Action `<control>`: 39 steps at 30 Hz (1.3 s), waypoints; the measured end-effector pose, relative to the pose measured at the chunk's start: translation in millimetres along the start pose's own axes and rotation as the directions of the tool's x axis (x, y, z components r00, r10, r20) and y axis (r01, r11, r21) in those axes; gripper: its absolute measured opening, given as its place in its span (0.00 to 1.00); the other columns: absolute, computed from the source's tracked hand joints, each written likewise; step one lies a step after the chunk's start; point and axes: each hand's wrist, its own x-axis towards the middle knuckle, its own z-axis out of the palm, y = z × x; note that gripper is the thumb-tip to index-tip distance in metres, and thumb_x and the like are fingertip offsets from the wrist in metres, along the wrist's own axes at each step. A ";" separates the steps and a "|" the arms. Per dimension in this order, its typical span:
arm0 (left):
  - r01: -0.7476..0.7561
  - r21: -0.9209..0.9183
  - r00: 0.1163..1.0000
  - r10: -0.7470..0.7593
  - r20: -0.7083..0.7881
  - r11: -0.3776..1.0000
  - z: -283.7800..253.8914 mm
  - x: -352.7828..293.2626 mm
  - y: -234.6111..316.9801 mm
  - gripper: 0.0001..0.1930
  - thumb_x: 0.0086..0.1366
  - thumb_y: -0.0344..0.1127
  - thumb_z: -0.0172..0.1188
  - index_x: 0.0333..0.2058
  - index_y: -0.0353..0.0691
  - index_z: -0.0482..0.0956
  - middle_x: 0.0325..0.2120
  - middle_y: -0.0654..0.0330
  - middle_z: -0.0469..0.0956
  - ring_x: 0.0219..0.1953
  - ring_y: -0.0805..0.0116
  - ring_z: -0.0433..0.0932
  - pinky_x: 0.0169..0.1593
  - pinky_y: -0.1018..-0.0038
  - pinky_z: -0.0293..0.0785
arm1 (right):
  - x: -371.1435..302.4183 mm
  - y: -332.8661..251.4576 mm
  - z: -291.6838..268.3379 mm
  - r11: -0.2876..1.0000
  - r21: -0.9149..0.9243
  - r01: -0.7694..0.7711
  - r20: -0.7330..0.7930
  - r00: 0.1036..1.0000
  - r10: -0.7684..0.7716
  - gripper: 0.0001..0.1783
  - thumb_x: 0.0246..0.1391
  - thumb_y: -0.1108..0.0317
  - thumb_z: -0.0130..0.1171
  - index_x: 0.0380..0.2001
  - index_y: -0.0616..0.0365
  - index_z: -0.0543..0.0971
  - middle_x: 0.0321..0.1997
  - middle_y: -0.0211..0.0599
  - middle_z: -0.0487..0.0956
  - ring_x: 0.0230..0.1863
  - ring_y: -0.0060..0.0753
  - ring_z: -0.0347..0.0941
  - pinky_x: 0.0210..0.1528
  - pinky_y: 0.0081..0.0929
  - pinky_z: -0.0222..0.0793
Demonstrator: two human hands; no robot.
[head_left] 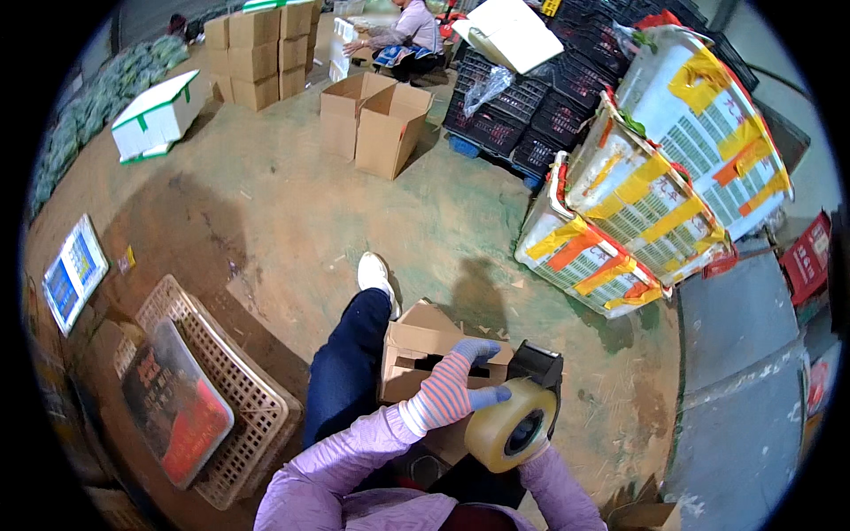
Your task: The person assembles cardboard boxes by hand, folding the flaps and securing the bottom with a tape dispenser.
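In front of me stands a brown cardboard box [412, 338] with a dark slot in its top. Over it reaches my left hand [443, 389], in a pink-and-grey striped glove. Its thumb and fingers are apart, and the thumb overlaps the edge of a large roll of yellowish clear tape [506, 427]. That roll sits in a black tape dispenser [537, 361] at the box's right side. My right hand [537, 455] is behind the roll and holds the dispenser; its fingers are mostly hidden.
A plastic crate [252, 376] with a dark-and-red board [177, 403] lies at left. Taped white foam boxes [655, 199] lean at right beside black crates [496, 106]. Open cartons [385, 124] stand ahead; another person [412, 35] crouches beyond. A white foam box [155, 115] sits far left.
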 end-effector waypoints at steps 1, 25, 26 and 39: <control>-0.026 0.046 1.000 0.025 0.015 0.999 -4.0 -1.6 2.0 0.29 0.46 0.42 0.69 0.45 0.35 0.69 0.40 0.51 0.70 0.46 0.57 0.69 0.50 0.68 0.65 | -0.3 5.9 -2.0 0.999 -0.046 0.026 -0.053 0.998 -0.028 0.23 0.58 0.50 0.42 0.51 0.52 0.65 0.50 0.42 0.71 0.50 0.42 0.68 0.52 0.43 0.66; -0.343 0.482 0.939 0.286 0.190 0.806 -30.4 -42.7 12.7 0.26 0.38 0.38 0.71 0.39 0.43 0.72 0.36 0.57 0.72 0.40 0.56 0.70 0.46 0.65 0.66 | 2.3 138.8 -54.4 0.787 0.541 -0.297 0.202 0.954 0.221 0.20 0.61 0.63 0.37 0.55 0.57 0.57 0.53 0.38 0.64 0.55 0.29 0.61 0.57 0.25 0.58; -0.352 0.502 0.936 0.297 0.189 0.790 -30.7 -43.5 14.1 0.27 0.38 0.39 0.71 0.39 0.42 0.72 0.36 0.57 0.72 0.40 0.56 0.70 0.46 0.65 0.66 | 1.2 138.4 -53.6 0.789 0.539 -0.296 0.194 0.955 0.225 0.20 0.61 0.64 0.37 0.55 0.57 0.57 0.54 0.38 0.64 0.55 0.29 0.60 0.58 0.25 0.57; -0.483 0.643 0.853 0.485 0.192 0.594 -24.1 -54.6 26.6 0.33 0.38 0.44 0.73 0.43 0.42 0.69 0.37 0.56 0.71 0.41 0.55 0.70 0.46 0.64 0.67 | -13.2 127.1 -37.6 0.817 0.459 -0.350 0.317 0.923 0.218 0.23 0.62 0.60 0.38 0.58 0.56 0.55 0.56 0.40 0.63 0.58 0.32 0.60 0.61 0.30 0.55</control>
